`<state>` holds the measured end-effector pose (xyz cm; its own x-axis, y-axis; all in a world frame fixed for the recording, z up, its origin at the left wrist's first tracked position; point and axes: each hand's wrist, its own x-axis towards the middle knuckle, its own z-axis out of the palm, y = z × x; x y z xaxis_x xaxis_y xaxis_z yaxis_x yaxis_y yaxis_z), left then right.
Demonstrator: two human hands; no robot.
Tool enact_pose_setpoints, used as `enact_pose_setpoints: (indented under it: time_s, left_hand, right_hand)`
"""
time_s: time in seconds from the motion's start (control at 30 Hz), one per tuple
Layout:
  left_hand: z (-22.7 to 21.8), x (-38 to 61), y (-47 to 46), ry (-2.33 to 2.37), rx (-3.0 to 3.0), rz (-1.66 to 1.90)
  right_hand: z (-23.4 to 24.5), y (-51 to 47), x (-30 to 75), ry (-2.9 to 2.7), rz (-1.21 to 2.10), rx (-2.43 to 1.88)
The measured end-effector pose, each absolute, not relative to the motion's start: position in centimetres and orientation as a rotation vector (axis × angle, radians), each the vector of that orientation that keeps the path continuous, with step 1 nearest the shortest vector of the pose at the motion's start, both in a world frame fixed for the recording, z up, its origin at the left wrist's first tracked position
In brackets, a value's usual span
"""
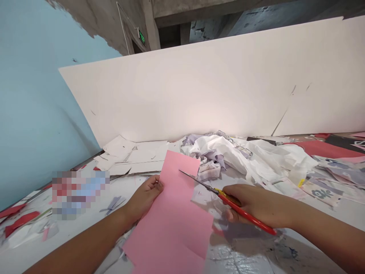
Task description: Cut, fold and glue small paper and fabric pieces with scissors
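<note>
A large pink sheet of paper [173, 220] is held up in front of me, with a step cut into its right side. My left hand [149, 192] pinches its left edge, fingers closed on the paper. In my right hand [253, 203] is a pair of scissors [242, 213] with red and yellow handles. Their blades point up and left, overlapping the sheet's upper part near its right edge. The blades look nearly closed; whether paper lies between them I cannot tell.
White cloth and plastic [230, 152] lie heaped behind the sheet. Flat white boards [142, 156] sit at the back left, red scraps [23, 222] at the far left. Patterned fabric pieces [322, 190] cover the right. A tall white panel [199, 91] closes off the back.
</note>
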<state>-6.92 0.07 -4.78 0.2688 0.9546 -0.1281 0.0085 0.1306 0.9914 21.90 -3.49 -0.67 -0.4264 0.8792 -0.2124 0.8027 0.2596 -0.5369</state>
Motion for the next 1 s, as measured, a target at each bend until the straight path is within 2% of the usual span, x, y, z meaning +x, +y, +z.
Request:
enact_pose_setpoints:
  time_s: [0.57, 1.0]
  left_hand:
    - [-5.0, -7.1, 0.1, 1.011, 1.267, 0.865]
    - [-5.3, -7.3, 0.2, 1.005, 1.339, 0.786]
  right_hand:
    - [-0.3, -3.7, 22.2, -2.378, 0.952, -1.646]
    - [-0.3, -3.5, 21.3, -2.236, 1.171, -1.603]
